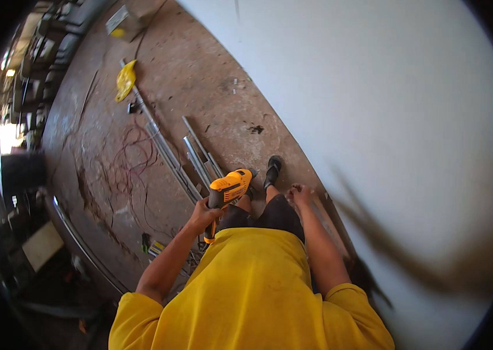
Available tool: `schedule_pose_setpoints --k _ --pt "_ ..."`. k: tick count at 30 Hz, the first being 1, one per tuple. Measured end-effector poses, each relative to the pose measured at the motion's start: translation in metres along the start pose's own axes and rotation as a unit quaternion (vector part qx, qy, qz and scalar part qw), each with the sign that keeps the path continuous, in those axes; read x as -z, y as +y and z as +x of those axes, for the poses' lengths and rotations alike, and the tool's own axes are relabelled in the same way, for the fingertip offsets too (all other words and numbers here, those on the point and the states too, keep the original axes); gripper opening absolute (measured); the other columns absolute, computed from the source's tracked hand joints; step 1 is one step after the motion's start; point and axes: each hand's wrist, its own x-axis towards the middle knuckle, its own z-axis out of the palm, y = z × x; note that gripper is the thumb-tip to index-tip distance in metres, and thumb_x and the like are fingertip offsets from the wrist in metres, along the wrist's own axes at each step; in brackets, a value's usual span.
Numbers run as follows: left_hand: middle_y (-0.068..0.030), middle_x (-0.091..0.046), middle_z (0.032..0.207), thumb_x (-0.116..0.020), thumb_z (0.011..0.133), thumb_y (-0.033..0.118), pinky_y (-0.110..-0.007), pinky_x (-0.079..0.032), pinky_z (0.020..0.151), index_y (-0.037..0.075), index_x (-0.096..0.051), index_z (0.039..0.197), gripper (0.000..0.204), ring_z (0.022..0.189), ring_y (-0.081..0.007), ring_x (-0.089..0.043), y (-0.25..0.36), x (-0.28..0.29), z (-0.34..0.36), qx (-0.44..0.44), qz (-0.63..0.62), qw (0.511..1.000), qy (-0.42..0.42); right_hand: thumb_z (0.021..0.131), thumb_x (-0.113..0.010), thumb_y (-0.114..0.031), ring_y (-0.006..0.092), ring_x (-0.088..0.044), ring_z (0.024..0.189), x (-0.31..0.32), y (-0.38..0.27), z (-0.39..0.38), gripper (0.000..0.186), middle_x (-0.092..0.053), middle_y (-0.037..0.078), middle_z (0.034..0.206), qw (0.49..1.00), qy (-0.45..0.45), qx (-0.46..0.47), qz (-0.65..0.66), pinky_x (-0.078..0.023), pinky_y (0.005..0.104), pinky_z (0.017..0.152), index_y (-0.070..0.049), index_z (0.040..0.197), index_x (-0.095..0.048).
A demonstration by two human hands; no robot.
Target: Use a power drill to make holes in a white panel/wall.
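My left hand is wrapped round the grip of a yellow and black power drill. The drill's nose points away to the right, in front of my thighs. By my right thigh, close to the white wall, is my right hand. Its fingers are curled together; whatever they hold, if anything, is too small to make out. Several metal channels lie on the floor just beyond the drill.
Long metal strips run across the floor, with a yellow bag at their far end. A tangled reddish cable lies left of them. A box stands far off. The white wall rises along my right; stacked chairs line the far left.
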Motion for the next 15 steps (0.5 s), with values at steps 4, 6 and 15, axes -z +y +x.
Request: schedule_pose_setpoints --k 4,6,15 --pt "-0.0072 -0.064 0.083 -0.069 0.069 0.008 -0.028 -0.049 0.056 0.0 -0.057 0.101 0.035 0.061 -0.0131 -0.059 0.008 -0.031 -0.023 -0.037 0.019 0.999 0.0 0.09 -0.047 -0.006 0.0245 -0.066 0.069 -0.014 -0.025 0.004 0.011 -0.06 0.011 0.082 0.959 -0.031 -0.062 0.275 -0.055 0.034 0.056 0.0 0.099 -0.051" --pt "-0.006 -0.063 0.083 -0.069 0.069 0.008 -0.028 -0.049 0.056 0.0 -0.056 0.104 0.038 0.061 -0.0129 -0.058 0.006 -0.057 -0.038 -0.078 0.022 0.997 -0.003 0.091 -0.045 -0.006 0.0254 -0.066 0.073 -0.014 -0.028 0.015 0.01 -0.06 0.012 0.083 0.946 -0.028 -0.07 0.316 -0.055 0.0365 0.06 0.0 0.097 -0.051" --pt "-0.0171 -0.061 0.105 -0.066 0.064 0.01 -0.035 -0.044 0.087 0.003 -0.047 0.128 0.067 0.097 -0.0285 -0.061 -0.031 -0.126 -0.032 -0.219 0.16 0.962 0.018 0.092 -0.042 -0.007 0.0292 -0.06 0.084 0.001 -0.008 0.12 0.016 -0.057 0.017 0.091 0.76 -0.034 -0.221 0.61 -0.053 0.0419 0.079 0.006 0.096 -0.05"
